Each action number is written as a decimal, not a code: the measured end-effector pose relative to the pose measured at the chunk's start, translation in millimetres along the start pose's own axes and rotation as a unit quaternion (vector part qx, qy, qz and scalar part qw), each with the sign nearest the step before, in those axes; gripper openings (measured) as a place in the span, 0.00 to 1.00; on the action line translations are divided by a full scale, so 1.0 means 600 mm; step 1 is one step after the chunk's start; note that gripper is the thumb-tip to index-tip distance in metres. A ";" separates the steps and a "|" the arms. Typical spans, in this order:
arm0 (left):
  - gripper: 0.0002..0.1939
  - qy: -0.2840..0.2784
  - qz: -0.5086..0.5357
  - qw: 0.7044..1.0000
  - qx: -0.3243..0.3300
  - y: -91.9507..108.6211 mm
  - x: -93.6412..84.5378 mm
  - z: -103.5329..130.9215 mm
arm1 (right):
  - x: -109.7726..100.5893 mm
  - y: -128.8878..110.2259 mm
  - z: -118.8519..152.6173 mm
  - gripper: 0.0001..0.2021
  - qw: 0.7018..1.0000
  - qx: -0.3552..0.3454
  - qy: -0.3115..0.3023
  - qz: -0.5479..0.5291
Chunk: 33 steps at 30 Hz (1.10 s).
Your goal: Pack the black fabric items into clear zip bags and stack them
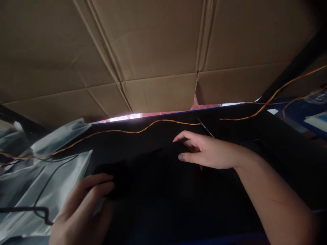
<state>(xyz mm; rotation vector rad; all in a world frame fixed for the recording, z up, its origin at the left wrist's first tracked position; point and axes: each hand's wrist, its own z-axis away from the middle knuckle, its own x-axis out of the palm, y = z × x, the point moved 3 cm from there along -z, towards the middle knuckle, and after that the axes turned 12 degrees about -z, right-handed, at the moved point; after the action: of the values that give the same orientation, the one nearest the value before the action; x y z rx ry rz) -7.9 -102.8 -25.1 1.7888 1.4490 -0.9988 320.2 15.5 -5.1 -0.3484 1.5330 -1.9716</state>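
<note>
My left hand [83, 206] is low on the left, over the edge of a dark black surface [153, 190]. Its fingers are bent and a little apart, with a gap between them and the blurred lower part of the hand. I make out nothing held in it. Further right, my right hand [206, 149] hovers over or rests on the same surface, thumb apart from the curved fingers, nothing visible between them. Just behind it is a thin dark flat object with a pale edge [206, 126]. Clear plastic bags [68, 168] lie beside my left hand.
Twisted red and yellow wire [117, 131] runs across the back of the surface; another length [273, 95] rises at the right. Brown cardboard [158, 44] stands behind. A bent black rod or cable [25, 209] lies over the bags at left. Dark posts slant at both sides.
</note>
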 end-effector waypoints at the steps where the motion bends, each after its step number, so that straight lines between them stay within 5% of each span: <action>1: 0.10 -0.006 -0.009 1.000 -0.013 -0.014 -0.001 0.004 | -0.005 0.005 0.001 0.20 1.000 0.009 -0.006 0.026; 5: 0.12 -0.072 -0.011 0.996 0.050 -0.048 0.009 0.012 | -0.024 0.016 0.002 0.18 0.966 0.004 0.124 0.225; 8: 0.11 -0.068 -0.008 0.995 0.067 -0.043 0.009 0.018 | -0.027 0.009 0.005 0.20 0.936 -0.040 0.195 0.289; 11: 0.11 -0.072 0.046 0.994 0.070 0.003 0.003 0.016 | -0.014 -0.003 0.006 0.16 0.941 -0.083 0.157 0.288; 14: 0.12 -0.115 0.078 0.983 0.117 0.066 0.006 0.002 | 0.002 -0.008 0.004 0.25 0.957 -0.071 0.090 0.266; 17: 0.18 -0.124 0.038 0.981 0.144 0.087 0.018 -0.009 | 0.007 -0.013 0.003 0.24 0.964 -0.068 0.070 0.248; 19: 0.22 -0.129 0.019 0.981 0.141 0.070 0.030 -0.005 | 0.000 -0.022 0.006 0.19 0.969 -0.110 0.065 0.210; 23: 0.34 -0.171 -0.028 0.979 0.107 0.002 0.046 0.025 | -0.033 -0.031 0.013 0.27 0.982 -0.152 0.057 0.096; 26: 0.49 -0.218 -0.058 0.970 0.096 -0.033 0.049 0.048 | -0.051 -0.023 0.012 0.33 0.975 -0.069 0.140 0.157; 28: 0.60 -0.247 -0.061 0.960 0.118 -0.038 0.050 0.056 | -0.043 -0.025 0.010 0.29 0.953 -0.081 0.187 0.224; 30: 0.65 -0.262 -0.053 0.951 0.156 -0.031 0.052 0.058 | -0.022 -0.029 0.006 0.21 0.945 -0.126 0.164 0.253; 33: 0.57 -0.260 -0.024 0.943 0.208 -0.017 0.049 0.053 | 0.004 -0.023 0.007 0.12 0.955 -0.113 0.059 0.267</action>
<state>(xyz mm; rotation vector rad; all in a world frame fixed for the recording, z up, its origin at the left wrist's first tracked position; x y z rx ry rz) -19.9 -112.2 -66.6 1.5835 1.0000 -1.7485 316.4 12.5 8.8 0.0951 1.7151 -1.4204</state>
